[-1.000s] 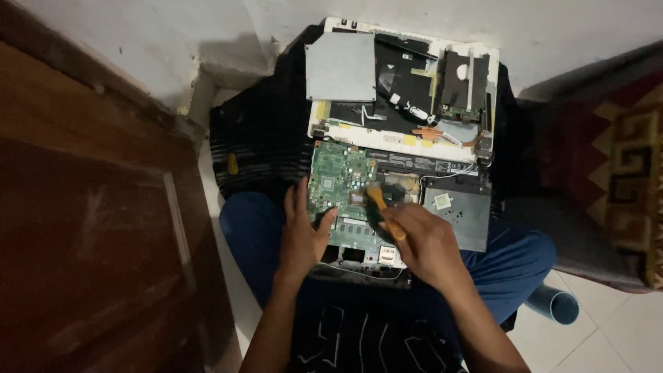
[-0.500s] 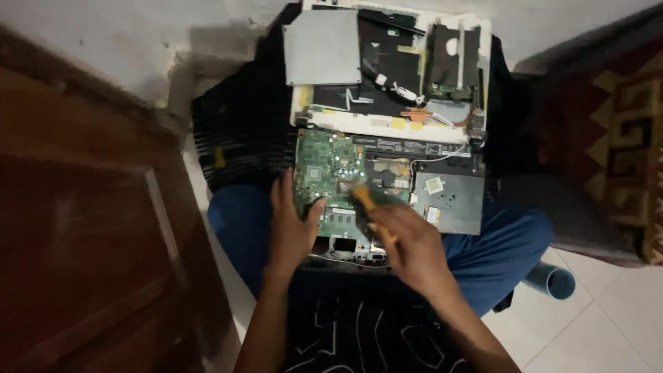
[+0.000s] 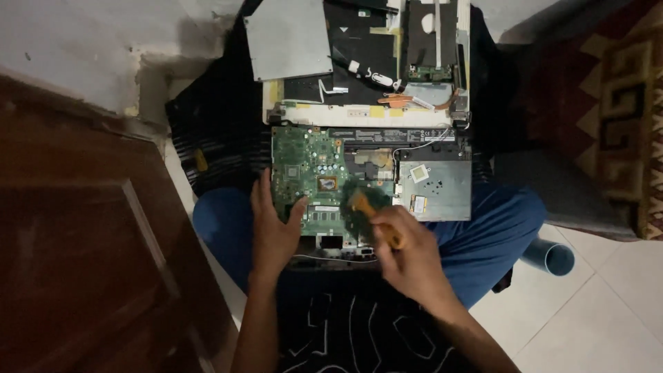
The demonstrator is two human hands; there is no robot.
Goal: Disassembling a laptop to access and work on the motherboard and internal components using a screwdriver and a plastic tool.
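1. While I've got this opened-up laptop base resting on my lap, my left hand (image 3: 273, 231) lies flat and spread on the left edge of the green rectangular circuit board (image 3: 311, 179), thumb on the board itself, holding it steady.
2. My right hand (image 3: 407, 259) is closed around a small brush with an orange-yellow handle (image 3: 373, 220). The dark bristles, just ahead of my knuckles, are blurred over the middle of the board, beside the little copper-coloured chip (image 3: 327, 184).
3. Right of the brush, touching the board's edge, sits the flat grey metal drive cover (image 3: 442, 190).
4. Well beyond my fingertips is the laptop's white lid half (image 3: 359, 114), with a loose grey metal plate (image 3: 289, 38) on its left and orange copper heat pipes (image 3: 414, 102) on its right.
5. Handling-wise, I'd say the board is light and stiff but fragile, with tiny parts everywhere. Best held by the bare edges, never the chips.
6. The brush is light and easy; a grip on the handle near the bristles should give the most control.
7. Past my left wrist there's a brown wooden door panel (image 3: 76, 242).
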